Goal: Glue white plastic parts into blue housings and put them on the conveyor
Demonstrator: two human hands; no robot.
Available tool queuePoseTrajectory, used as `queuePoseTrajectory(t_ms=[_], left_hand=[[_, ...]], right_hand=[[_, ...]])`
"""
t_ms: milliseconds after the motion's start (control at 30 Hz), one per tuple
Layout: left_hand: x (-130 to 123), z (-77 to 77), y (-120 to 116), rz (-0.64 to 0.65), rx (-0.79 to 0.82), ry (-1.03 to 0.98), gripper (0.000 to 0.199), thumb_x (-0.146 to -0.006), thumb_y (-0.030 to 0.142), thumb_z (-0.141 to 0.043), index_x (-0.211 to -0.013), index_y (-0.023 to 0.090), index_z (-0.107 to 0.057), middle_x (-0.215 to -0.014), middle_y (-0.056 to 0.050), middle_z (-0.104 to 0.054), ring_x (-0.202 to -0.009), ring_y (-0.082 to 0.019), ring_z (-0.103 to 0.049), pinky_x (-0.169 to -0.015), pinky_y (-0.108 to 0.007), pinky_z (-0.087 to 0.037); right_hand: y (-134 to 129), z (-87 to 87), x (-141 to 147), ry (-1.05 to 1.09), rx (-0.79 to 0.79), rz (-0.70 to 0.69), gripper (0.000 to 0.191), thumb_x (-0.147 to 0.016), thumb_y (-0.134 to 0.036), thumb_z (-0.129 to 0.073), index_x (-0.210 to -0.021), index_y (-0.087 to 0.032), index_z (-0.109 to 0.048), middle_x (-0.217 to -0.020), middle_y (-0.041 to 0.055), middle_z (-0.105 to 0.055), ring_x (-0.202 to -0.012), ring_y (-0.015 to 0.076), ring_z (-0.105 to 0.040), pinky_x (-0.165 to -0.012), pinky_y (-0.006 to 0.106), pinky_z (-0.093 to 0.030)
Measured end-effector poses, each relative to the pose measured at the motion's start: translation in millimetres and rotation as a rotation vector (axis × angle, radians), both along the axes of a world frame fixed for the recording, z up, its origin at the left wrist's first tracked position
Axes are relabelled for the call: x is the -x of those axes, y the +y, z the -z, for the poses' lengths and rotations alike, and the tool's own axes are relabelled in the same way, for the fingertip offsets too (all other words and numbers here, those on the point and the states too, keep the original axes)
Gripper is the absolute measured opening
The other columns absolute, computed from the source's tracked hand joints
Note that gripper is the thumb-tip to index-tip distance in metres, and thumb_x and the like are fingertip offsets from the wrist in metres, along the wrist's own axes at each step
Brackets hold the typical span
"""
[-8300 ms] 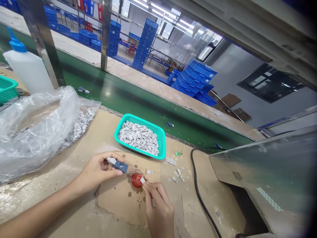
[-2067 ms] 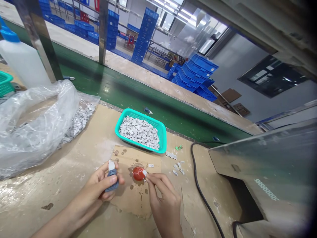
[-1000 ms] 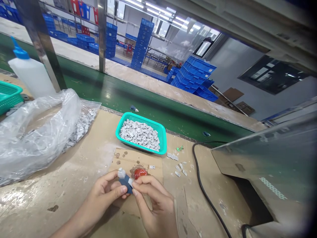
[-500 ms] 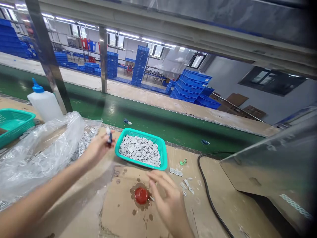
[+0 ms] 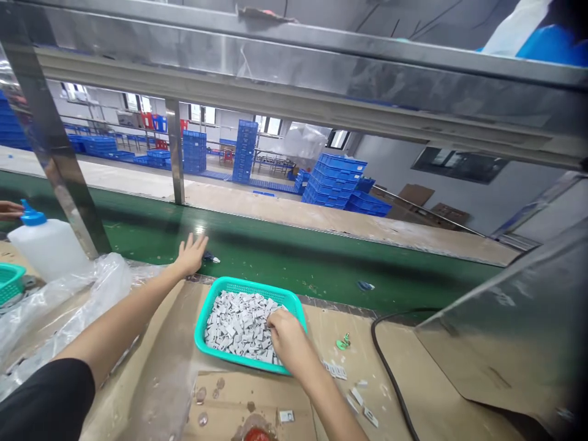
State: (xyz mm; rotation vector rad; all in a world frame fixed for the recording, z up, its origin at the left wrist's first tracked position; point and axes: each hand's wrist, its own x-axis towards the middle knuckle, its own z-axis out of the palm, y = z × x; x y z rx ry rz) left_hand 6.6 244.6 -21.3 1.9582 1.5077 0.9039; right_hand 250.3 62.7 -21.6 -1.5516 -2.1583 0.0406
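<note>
And here we are at the bench (image 5: 177,346): the left hand (image 5: 192,254) stretches over its far edge and hangs above the green belt (image 5: 285,263), fingers loose and fanned, palm down, gripping nothing. Just beside it on the belt's near edge lies a dark blue piece (image 5: 211,258) with a pale tip. A second blue piece (image 5: 365,286) sits farther right along that same belt.

Now look at the right hand (image 5: 287,337)! It dips over the right side of the teal basket (image 5: 201,331), fingers bent down among the small gray pieces (image 5: 236,324) heaped inside. From where I stand the fingertips are buried, so I can't tell whether they pinch one. The basket stands by the bench's far edge, touching the back end of a stained cardboard sheet (image 5: 220,422). On that sheet lies a lone gray piece (image 5: 286,416), near a wet red thing (image 5: 257,435).

Over to the right, loose pieces (image 5: 370,417) are scattered on the bench, with green bits (image 5: 343,342) nearer the far edge and a black cable (image 5: 395,386) curving past. On the left, a clear plastic bag (image 5: 98,300) sprawls beneath the forearm, a white bottle (image 5: 48,248) behind it, and another person's hand (image 5: 10,211) is just beside the blue cap.
</note>
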Motion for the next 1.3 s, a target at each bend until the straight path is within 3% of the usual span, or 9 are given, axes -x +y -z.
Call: queuePoseTrajectory(t_ms=[133, 300, 400, 467, 567, 700, 833, 1067, 1300], left_hand=[[-14.7, 0.9, -2.8, 0.104, 0.037, 0.011, 0.026, -0.081, 0.026, -0.048, -0.105, 0.015, -0.052, -0.113, -0.008, -0.051, -0.102, -0.021, -0.049, -0.087, -0.044, -0.038], [-15.6, -29.1, -34.3, 0.037, 0.090, -0.165, 0.025, -0.084, 0.028, -0.041, -0.101, 0.013, -0.050, -0.102, -0.008, -0.053, -0.089, -0.018, -0.053, -0.074, -0.036, -0.045], [-15.6, -48.4, -94.0, 0.034, 0.153, -0.326, 0.029, -0.087, 0.025, -0.022, -0.099, 0.014, -0.046, -0.089, -0.007, -0.054, -0.075, -0.014, -0.054, -0.060, -0.028, -0.047], [-18.6, -53.3, -150.4, 0.108, 0.234, -0.402, 0.024, -0.084, 0.029, -0.028, -0.088, 0.016, -0.047, -0.073, -0.002, -0.052, -0.061, -0.012, -0.052, -0.051, -0.023, -0.044], [-28.9, -48.5, -234.7, 0.373, 0.491, -0.595, 0.014, -0.076, 0.031, -0.049, -0.082, 0.019, -0.045, -0.071, 0.001, -0.047, -0.060, -0.009, -0.047, -0.050, -0.019, -0.041], [-42.9, -34.0, -301.7, 0.392, 0.592, -0.903, 0.022, -0.072, 0.028, -0.057, -0.074, 0.020, -0.036, -0.074, 0.004, -0.050, -0.054, -0.006, -0.047, -0.052, -0.020, -0.039], [-41.4, -26.8, -323.4, 0.290, 0.703, -0.962, 0.026, -0.072, 0.023, -0.059, -0.072, 0.021, -0.032, -0.073, 0.005, -0.056, -0.060, -0.008, -0.050, -0.058, -0.021, -0.039], [-30.9, -11.2, -330.3, 0.373, 0.807, -0.893, 0.025, -0.073, 0.023, -0.059, -0.076, 0.022, -0.033, -0.077, 0.004, -0.056, -0.061, -0.008, -0.050, -0.059, -0.023, -0.039], [-24.4, 1.0, -326.6, 0.026, 0.737, -0.858, 0.025, -0.078, 0.031, -0.049, -0.101, 0.024, -0.049, -0.088, -0.003, -0.055, -0.071, -0.013, -0.048, -0.065, -0.026, -0.035]], right_hand=[[-3.6, -2.6, -1.1, 0.030, 0.023, 0.042, 0.034, -0.062, 0.007, -0.036, -0.076, -0.012, -0.061, -0.076, 0.0085, -0.056, -0.071, 0.0181, -0.055, -0.065, 0.029, -0.046], [-20.9, -26.4, -7.6, 0.137, 0.057, 0.047, 0.027, -0.068, 0.002, -0.041, -0.076, -0.013, -0.062, -0.074, 0.0054, -0.057, -0.063, 0.0136, -0.056, -0.059, 0.024, -0.048], [-47.9, -46.0, -4.6, 0.320, 0.060, 0.015, 0.022, -0.071, -0.003, -0.044, -0.074, -0.016, -0.062, -0.076, 0.0045, -0.059, -0.065, 0.0130, -0.057, -0.058, 0.021, -0.049], [-72.0, -53.7, 6.5, 0.419, 0.028, -0.032, 0.021, -0.072, -0.005, -0.046, -0.072, -0.018, -0.062, -0.075, 0.0035, -0.060, -0.066, 0.0130, -0.057, -0.058, 0.020, -0.048], [-110.0, -52.0, 33.5, 0.463, -0.073, -0.072, 0.021, -0.073, -0.004, -0.047, -0.074, -0.020, -0.062, -0.072, 0.0014, -0.059, -0.065, 0.0117, -0.057, -0.058, 0.019, -0.046], [-149.8, -34.5, 62.1, 0.514, -0.192, -0.073, 0.021, -0.072, -0.002, -0.049, -0.073, -0.019, -0.061, -0.068, 0.0007, -0.058, -0.060, 0.0092, -0.055, -0.055, 0.016, -0.045], [-174.5, -21.5, 64.7, 0.599, -0.177, -0.117, 0.021, -0.073, -0.001, -0.048, -0.077, -0.017, -0.062, -0.073, 0.0026, -0.057, -0.059, 0.0074, -0.055, -0.055, 0.014, -0.047], [-192.7, -21.1, 54.0, 0.544, 0.005, -0.151, 0.021, -0.075, -0.003, -0.050, -0.084, -0.017, -0.063, -0.078, 0.0037, -0.060, -0.067, 0.0094, -0.058, -0.061, 0.015, -0.048], [-171.7, -5.1, 41.3, 0.424, -0.070, 0.134, 0.016, -0.079, -0.007, -0.047, -0.077, -0.015, -0.061, -0.077, 0.0046, -0.059, -0.070, 0.0117, -0.058, -0.063, 0.019, -0.048]])
